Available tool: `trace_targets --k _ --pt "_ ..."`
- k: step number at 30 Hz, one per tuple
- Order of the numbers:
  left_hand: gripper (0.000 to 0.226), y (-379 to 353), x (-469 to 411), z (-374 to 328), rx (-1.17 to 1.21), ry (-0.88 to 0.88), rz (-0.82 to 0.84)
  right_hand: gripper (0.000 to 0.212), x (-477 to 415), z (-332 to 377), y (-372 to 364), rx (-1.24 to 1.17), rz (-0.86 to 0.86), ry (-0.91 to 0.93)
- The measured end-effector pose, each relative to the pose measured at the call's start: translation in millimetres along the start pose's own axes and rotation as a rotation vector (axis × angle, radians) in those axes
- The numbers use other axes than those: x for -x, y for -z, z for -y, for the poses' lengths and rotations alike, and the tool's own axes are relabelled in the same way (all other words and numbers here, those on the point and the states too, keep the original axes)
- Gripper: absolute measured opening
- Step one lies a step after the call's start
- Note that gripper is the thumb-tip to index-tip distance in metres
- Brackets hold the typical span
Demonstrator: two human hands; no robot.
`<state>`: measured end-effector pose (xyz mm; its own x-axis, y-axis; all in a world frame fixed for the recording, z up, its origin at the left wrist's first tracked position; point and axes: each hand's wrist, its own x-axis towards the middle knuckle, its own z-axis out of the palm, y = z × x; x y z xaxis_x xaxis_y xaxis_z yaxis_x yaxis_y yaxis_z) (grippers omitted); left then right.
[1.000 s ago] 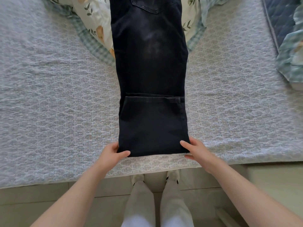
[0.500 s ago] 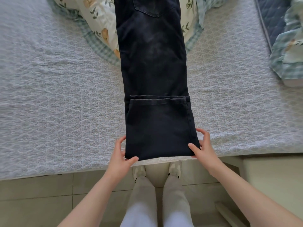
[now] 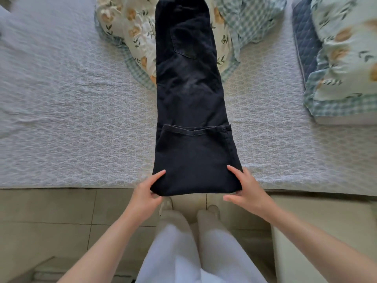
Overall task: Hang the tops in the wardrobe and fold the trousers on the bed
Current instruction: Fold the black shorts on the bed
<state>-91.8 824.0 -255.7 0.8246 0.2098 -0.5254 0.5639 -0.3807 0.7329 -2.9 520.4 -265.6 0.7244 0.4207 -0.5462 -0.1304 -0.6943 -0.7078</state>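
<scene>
the black trousers (image 3: 189, 111) lie lengthwise on the bed (image 3: 61, 119), with the waist end far off over a floral quilt (image 3: 130, 31) and the leg end folded back on itself at the near edge. the folded end juts just past the bed's edge, above the tiled floor (image 3: 51, 211). the left hand (image 3: 144, 193) grips the fold's near left corner, thumb on top of the cloth and fingers curled beneath. the right hand (image 3: 250, 190) pinches the near right corner, one finger along the top and another under the edge. the fold spans between both hands and the rest stretches away from them. a pillow (image 3: 342, 58) lies well apart at the right
</scene>
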Motion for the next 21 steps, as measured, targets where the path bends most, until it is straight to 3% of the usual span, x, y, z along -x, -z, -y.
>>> trace_targets --k 5,13,18,21 --pt "0.074 -30.9 45.7 6.1 -0.207 0.110 0.049 0.063 37.6 -32.8 7.2 0.316 0.010 0.089" --pt "0.061 -57.6 100.6 23.3 -0.245 0.213 0.192 0.045 86.8 -66.6 9.1 0.298 0.196 0.060" --pt "0.032 -43.6 82.4 1.1 -0.305 0.112 0.069 0.035 69.1 -71.6 18.5 0.274 0.010 0.106" --pt "0.019 -28.1 57.7 -11.4 -0.303 0.075 0.096 0.027 48.7 -57.2 29.4 0.225 -0.048 0.094"
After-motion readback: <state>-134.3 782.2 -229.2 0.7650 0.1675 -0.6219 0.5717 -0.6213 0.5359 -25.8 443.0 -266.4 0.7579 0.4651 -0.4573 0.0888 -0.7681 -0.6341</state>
